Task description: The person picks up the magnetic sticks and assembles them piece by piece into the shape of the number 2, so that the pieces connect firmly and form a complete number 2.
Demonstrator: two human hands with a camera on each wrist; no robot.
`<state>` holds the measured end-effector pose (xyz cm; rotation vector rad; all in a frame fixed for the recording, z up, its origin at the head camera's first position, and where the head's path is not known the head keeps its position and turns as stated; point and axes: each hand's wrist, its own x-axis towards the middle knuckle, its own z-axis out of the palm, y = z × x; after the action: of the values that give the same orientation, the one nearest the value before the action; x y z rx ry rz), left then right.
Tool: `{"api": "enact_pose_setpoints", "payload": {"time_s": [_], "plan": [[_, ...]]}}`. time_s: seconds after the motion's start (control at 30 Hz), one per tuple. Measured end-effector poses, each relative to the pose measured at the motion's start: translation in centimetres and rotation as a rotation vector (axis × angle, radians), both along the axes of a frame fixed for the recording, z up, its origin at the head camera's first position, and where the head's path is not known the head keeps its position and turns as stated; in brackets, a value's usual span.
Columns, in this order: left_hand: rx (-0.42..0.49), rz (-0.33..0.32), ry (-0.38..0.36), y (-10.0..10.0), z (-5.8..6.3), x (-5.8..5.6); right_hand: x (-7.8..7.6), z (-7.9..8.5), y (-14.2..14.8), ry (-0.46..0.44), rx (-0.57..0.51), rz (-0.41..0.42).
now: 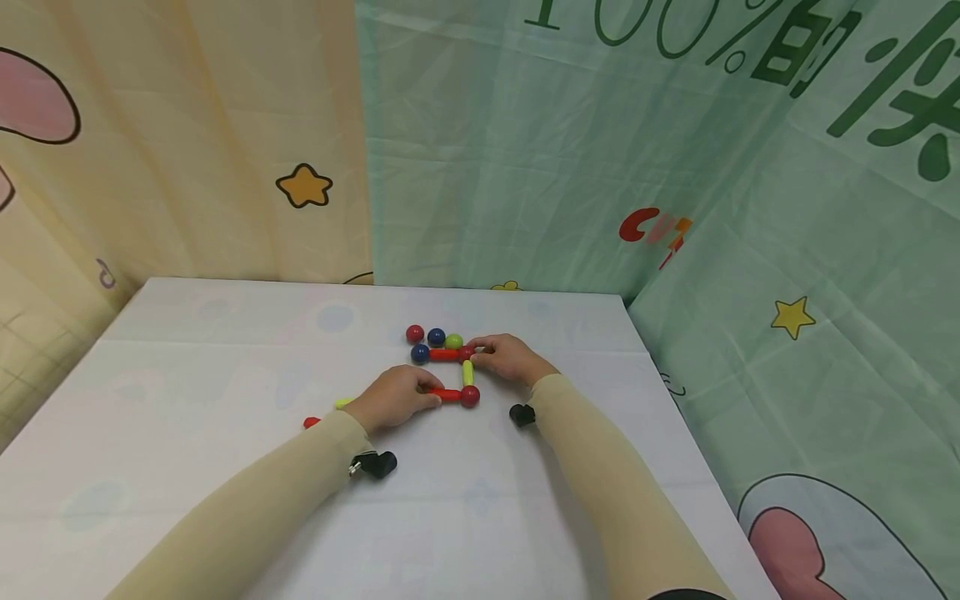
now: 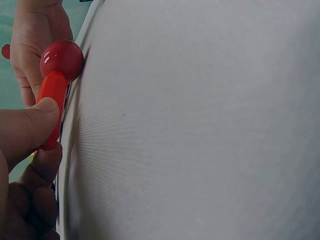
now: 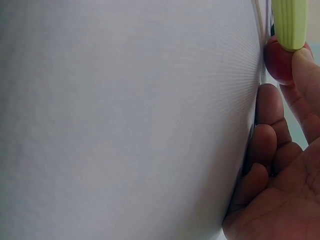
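My left hand pinches a red rod between thumb and fingers. A red ball sits on the rod's far end. From that ball a yellow-green rod runs back to another red ball, which my right hand grips with thumb and finger. In the right wrist view the yellow-green rod meets the gripped red ball, and the other fingers curl beneath. A second red rod leads left from this ball to a dark blue ball.
Behind the joined pieces lie a loose red ball, a dark blue ball and a green ball. A yellow-green piece and a red piece show beside the left forearm. Printed curtains stand behind the white table.
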<state>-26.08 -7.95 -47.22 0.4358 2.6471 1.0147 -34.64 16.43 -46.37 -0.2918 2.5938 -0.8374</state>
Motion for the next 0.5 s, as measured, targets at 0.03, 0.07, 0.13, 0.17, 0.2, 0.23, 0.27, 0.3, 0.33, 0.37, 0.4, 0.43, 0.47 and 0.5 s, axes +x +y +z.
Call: {"api": "enact_pose_setpoints", "payload": {"time_s": [0.03,0.07,0.13,0.17,0.2,0.23,0.27,0.3,0.33,0.37,0.4,0.43,0.47,0.5], "plan": [[0.0,0.0,-0.001,0.01,-0.02,-0.02,0.01,0.0,0.0,-0.002,0.0,-0.001],[-0.002,-0.001,0.0,0.01,-0.07,-0.04,0.01,0.0,0.0,-0.003,0.001,-0.001],[-0.005,-0.002,0.001,-0.01,-0.16,-0.07,0.03,0.01,0.02,-0.005,0.003,0.0],[-0.006,-0.002,0.002,-0.02,-0.2,-0.08,0.03,0.02,0.03,-0.005,0.004,0.0],[-0.008,-0.002,0.003,-0.03,-0.25,-0.09,0.01,0.03,0.04,-0.005,0.004,0.001],[-0.01,-0.002,0.004,-0.04,-0.29,-0.1,0.0,0.03,0.05,-0.005,0.004,0.002],[-0.011,-0.001,0.004,-0.05,-0.32,-0.1,-0.02,0.02,0.05,-0.004,0.003,0.004],[-0.01,0.001,0.002,-0.02,-0.31,-0.11,-0.03,0.03,0.05,-0.005,0.001,0.004],[-0.01,0.002,0.002,-0.01,-0.31,-0.12,-0.04,0.03,0.05,-0.006,0.0,0.004],[-0.008,0.003,0.0,0.01,-0.3,-0.11,-0.07,0.01,0.05,-0.006,-0.002,0.003],[-0.008,0.004,-0.002,0.03,-0.3,-0.12,-0.09,-0.01,0.04,-0.007,-0.003,0.002],[-0.007,0.004,-0.002,0.05,-0.3,-0.12,-0.09,-0.02,0.03,-0.009,-0.004,0.001],[-0.007,0.004,-0.001,0.07,-0.3,-0.12,-0.11,-0.04,0.03,-0.01,-0.004,0.0],[-0.009,0.003,0.002,0.09,-0.3,-0.13,-0.12,-0.05,0.03,-0.01,-0.003,0.001]]}}
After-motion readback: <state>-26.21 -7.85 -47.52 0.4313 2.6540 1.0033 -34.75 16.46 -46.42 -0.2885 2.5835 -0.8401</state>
